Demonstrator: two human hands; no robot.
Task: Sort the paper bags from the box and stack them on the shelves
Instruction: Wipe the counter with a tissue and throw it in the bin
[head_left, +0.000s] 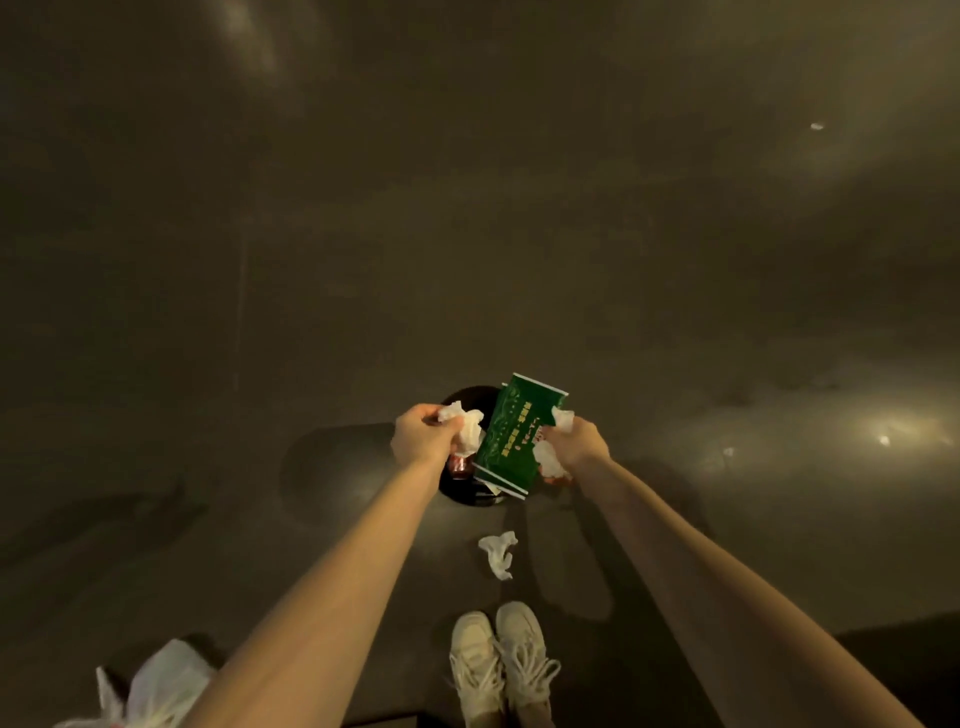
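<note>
Standing over a dark bin (457, 493), the person's left hand (423, 439) grips crumpled tissue (465, 423). The right hand (574, 441) pinches tissue against a green bag (514, 434), long axis tilted up-right, directly above the bin. No box or shelves visible.

Dim brownish floor (519, 234) w/ glossy light reflections (883, 439), no furniture visible.

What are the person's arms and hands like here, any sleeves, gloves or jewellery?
Both arms are bare along all of their visible length: no sleeves show. The left hand and the right hand wear no gloves, and no watch, bracelet or ring can be made out in the dim light. The only clothing in view is a pair of pale lace-up sneakers.
</note>
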